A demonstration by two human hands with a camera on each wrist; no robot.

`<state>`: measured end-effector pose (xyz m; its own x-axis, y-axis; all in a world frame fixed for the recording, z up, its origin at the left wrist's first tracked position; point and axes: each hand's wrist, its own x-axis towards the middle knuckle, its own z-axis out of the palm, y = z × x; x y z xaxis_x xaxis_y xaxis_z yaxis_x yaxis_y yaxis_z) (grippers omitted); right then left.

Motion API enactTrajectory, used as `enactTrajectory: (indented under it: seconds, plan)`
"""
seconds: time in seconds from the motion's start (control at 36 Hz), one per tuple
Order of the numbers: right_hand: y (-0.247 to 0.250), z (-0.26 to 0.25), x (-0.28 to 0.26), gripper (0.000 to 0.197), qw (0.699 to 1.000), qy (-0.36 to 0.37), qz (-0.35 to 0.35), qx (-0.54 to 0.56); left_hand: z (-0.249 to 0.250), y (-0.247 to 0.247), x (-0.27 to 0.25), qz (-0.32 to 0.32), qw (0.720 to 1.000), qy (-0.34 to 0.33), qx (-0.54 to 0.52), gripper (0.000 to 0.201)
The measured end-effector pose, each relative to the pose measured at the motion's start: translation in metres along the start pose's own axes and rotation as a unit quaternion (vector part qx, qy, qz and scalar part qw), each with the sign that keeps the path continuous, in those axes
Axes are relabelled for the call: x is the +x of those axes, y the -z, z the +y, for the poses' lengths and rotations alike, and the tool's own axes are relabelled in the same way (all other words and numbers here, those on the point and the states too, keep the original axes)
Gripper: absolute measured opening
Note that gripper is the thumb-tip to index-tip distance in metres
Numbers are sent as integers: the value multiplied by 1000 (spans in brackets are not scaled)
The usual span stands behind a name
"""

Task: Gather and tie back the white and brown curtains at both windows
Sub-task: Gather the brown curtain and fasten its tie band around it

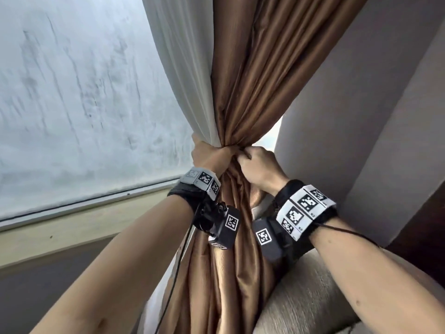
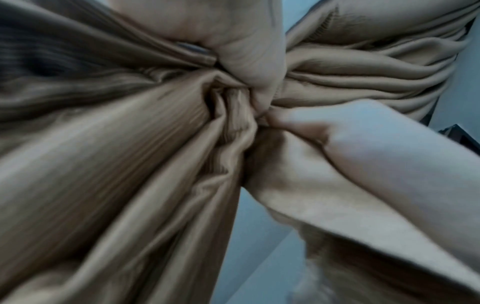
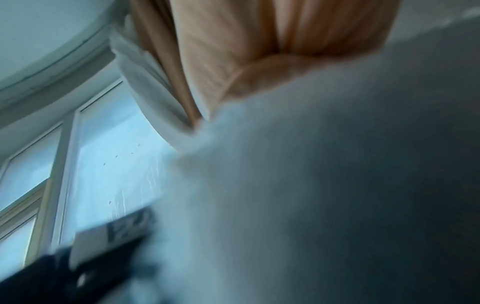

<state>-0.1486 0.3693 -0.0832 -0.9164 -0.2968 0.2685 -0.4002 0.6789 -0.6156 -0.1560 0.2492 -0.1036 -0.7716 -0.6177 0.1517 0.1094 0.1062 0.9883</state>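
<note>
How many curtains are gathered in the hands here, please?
2: the white curtain on the window side, and the brown curtain beside it toward the wall. Folds may hide more.

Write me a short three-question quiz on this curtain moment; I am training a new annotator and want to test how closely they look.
1. True or false: the left hand is wrapped round the gathered bundle where the white curtain and the brown curtain are bunched together.
2. Which curtain lies nearer the window glass? A. brown B. white C. neither, they are apart
3. Fill in: the right hand grips the ____ fabric at the gather.

Key
1. True.
2. B; the white curtain hangs on the glass side of the bundle.
3. Brown; whether a separate tie band is in the fingers cannot be told.
</note>
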Motion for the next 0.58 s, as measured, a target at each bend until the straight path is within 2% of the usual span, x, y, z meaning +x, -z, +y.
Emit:
enactTrajectory:
  seconds: [0.08,0.14,0.22,0.25,0.28,0.31,0.33,0.36,0.39,0.5,0.58]
  plan:
    - [-11,8,-2,28,999,-40,-20,28,1,1,-2,-18,1000,5,20,74]
    - [-13,12,-6,41,996,-61,-35,54,2,4,-3,-58,998,31,9,79]
    - [-16,15,-14,72,992,-60,-41,99,7,5,-4,-123,985,116,21,113]
    - [-17,16,-16,85,994,-58,-39,81,7,6,-2,-144,979,139,40,124]
    - [-19,17,-16,96,996,-63,-34,49,10,8,-3,-184,968,151,74,126]
    - [-20,19,-15,104,997,-66,-27,21,15,12,-6,-239,953,155,104,114]
    - [-20,21,-15,106,997,-74,-25,4,25,19,-14,-297,934,154,124,91]
    - [-19,24,-13,104,997,-76,-21,-3,34,27,-19,-353,915,153,123,65]
    - [-17,25,-13,99,996,-82,-24,-7,40,33,-22,-390,901,154,110,48]
    - [-8,32,-13,83,997,-74,-30,16,38,55,-17,-416,890,149,114,17]
    - [-7,39,-12,78,997,-72,-22,28,22,57,-14,-383,889,49,245,18]
